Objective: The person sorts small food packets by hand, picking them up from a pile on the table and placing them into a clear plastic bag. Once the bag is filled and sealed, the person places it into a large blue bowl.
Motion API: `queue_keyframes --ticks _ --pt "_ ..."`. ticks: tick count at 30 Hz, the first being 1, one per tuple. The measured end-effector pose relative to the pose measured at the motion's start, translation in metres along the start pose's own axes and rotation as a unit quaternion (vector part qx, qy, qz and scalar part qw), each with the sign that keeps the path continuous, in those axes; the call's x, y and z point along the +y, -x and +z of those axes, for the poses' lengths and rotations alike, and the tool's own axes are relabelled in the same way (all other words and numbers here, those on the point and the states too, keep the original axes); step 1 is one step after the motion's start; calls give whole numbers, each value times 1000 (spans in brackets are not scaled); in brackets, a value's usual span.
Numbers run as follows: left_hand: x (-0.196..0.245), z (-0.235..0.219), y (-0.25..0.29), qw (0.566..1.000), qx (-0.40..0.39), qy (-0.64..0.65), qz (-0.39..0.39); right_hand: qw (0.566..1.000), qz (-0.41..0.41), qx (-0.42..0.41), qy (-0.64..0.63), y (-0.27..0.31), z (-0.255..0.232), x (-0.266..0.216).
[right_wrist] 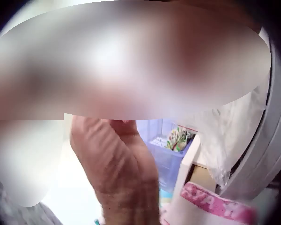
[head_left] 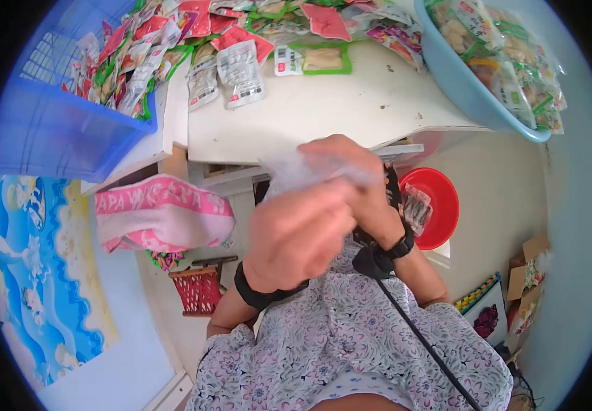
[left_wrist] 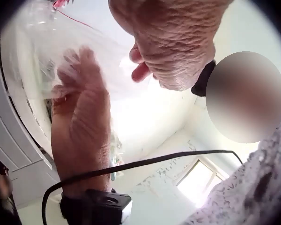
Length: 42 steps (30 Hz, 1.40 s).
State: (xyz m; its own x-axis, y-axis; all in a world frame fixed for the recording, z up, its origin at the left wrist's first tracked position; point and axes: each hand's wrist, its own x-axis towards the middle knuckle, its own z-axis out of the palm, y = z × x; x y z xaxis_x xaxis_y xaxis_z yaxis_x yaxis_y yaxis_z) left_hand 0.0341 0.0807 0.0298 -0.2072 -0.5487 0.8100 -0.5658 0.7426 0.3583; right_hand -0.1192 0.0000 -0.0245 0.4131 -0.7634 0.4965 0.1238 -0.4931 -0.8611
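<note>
A clear plastic bag (head_left: 289,171) is held up in front of the body, beyond the table's near edge. My right hand (head_left: 354,168) grips it, fingers curled; in the left wrist view the right fingers (left_wrist: 86,68) show through the thin film. My left hand (head_left: 299,233), blurred in the head view, is close to the bag and the right hand. Bent left fingertips (left_wrist: 140,72) come right up to the film in the left wrist view; whether they pinch it I cannot tell. In the right wrist view, the bag (right_wrist: 227,140) hangs beside the left hand (right_wrist: 117,164).
Sealed food packets (head_left: 241,72) lie across the white table (head_left: 344,103). A blue crate (head_left: 70,130) of packets stands left, a light-blue basin (head_left: 446,75) of packets right. Below are a red bucket (head_left: 443,212) and a pink towel (head_left: 166,219). A black cable (head_left: 426,335) crosses the lap.
</note>
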Motion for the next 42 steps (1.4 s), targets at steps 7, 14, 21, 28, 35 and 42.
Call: queue_keyframes --ticks 7,14,21,28,35,42 --pt "-39 12 10 939 148 125 -285 890 220 188 -353 12 -21 5" --pt "-52 12 26 783 37 367 -501 872 233 188 -386 7 1 -5" --pt "-79 -33 10 841 -73 282 -456 905 187 143 -353 4 -51 1" --pt "-81 -37 -18 846 -138 225 -462 961 256 27 -103 6 -50 17" --pt "-104 -46 -16 830 -113 275 -471 947 243 182 -101 -6 -60 15" --pt "-118 -22 9 801 -14 326 -502 956 208 209 -8 -19 -50 25"
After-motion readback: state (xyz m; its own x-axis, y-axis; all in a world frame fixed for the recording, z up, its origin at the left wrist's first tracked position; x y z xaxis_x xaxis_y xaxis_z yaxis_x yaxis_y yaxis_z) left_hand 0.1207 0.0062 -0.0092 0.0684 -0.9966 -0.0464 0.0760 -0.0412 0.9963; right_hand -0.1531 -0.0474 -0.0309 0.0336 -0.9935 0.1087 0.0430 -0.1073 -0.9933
